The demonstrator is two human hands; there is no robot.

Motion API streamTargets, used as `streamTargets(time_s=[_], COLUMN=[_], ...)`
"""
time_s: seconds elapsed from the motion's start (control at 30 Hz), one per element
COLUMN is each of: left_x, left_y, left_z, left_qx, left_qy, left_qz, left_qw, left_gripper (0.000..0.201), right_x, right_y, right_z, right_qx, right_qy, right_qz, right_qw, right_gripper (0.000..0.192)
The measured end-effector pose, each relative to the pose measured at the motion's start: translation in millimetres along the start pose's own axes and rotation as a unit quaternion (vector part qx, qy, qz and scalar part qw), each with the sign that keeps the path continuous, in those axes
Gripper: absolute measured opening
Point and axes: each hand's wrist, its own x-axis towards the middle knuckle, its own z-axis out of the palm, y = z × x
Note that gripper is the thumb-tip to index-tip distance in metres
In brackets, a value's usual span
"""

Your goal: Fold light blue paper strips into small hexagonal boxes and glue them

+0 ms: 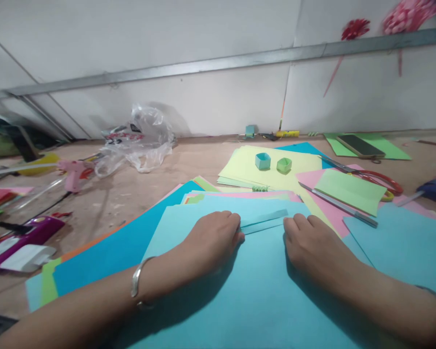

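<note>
A narrow light blue paper strip [263, 221], with a fold along it, stretches between my two hands just over a stack of light blue paper sheets [247, 310]. My left hand [218, 237] is closed on the strip's left end, thumb and fingers pressed together. At the other end, my right hand [312, 242] is closed too, with its fingertips curled under and partly hidden. Beyond the hands, a blue paper box [262, 161] and a green paper box [284, 166] sit on pale yellow sheets [236, 165]. A coiled green paper piece [260, 188] lies nearer.
Red-handled scissors [380, 179] and a grey pen-like cutter [349, 209] lie on papers at the right, below a phone [361, 146]. To the left are a pink glue gun [74, 174], a purple power strip [25, 237] and a plastic bag [138, 138]. A wall [203, 111] stands behind.
</note>
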Motion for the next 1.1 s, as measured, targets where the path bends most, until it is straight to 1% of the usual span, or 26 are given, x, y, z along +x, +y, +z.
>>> streamTargets(time_s=[0.1, 0.17, 0.23, 0.3, 0.53, 0.6, 0.73, 0.83, 0.9, 1.0, 1.07, 1.1], left_x=[4, 6, 6, 6, 3, 2, 3, 8, 12, 19, 22, 23], left_y=[-3, -4, -5, -6, -15, -17, -22, -31, -42, -62, -73, -75], left_z=[-7.6, -11.9, -14.0, -14.2, -14.2, -16.1, -20.4, -24.3, -26.5, -27.4, -26.6, -26.0], left_qx=[-0.045, -0.063, -0.069, -0.07, -0.096, -0.088, -0.08, -0.116, -0.151, -0.223, -0.258, -0.266], left_qy=[-0.046, -0.058, -0.057, -0.058, -0.062, -0.065, -0.077, -0.106, -0.143, -0.215, -0.231, -0.223], left_qz=[-0.028, -0.044, -0.052, -0.046, 0.019, 0.014, -0.026, -0.046, -0.05, -0.042, -0.034, -0.029], left_qw=[0.998, 0.995, 0.995, 0.995, 0.993, 0.994, 0.993, 0.986, 0.977, 0.95, 0.938, 0.937], left_gripper=[0.017, 0.013, 0.007, 0.004, 0.009, 0.008, 0.002, 0.011, 0.015, 0.018, 0.023, 0.029], right_x=[0, 0, 0, -1, -1, -1, -3, -4, -5, -5, -4, -4], right_y=[-1, -1, -1, -1, 1, 2, 2, 2, 1, 1, 1, 1], right_z=[0, 1, 1, 2, 3, 4, 7, 9, 10, 10, 10, 11], right_qx=[-0.005, -0.008, -0.011, -0.012, -0.002, 0.0, 0.014, 0.025, 0.031, 0.037, 0.038, 0.038], right_qy=[0.001, 0.001, 0.002, 0.004, 0.01, 0.01, 0.01, 0.022, 0.036, 0.045, 0.045, 0.044], right_qz=[-0.001, -0.001, 0.0, -0.001, -0.005, -0.005, -0.004, 0.003, 0.004, 0.003, 0.0, -0.002], right_qw=[1.0, 1.0, 1.0, 1.0, 1.0, 1.0, 1.0, 0.999, 0.999, 0.998, 0.998, 0.998], right_gripper=[0.026, 0.026, 0.026, 0.026, 0.028, 0.028, 0.027, 0.025, 0.025, 0.025, 0.025, 0.025])
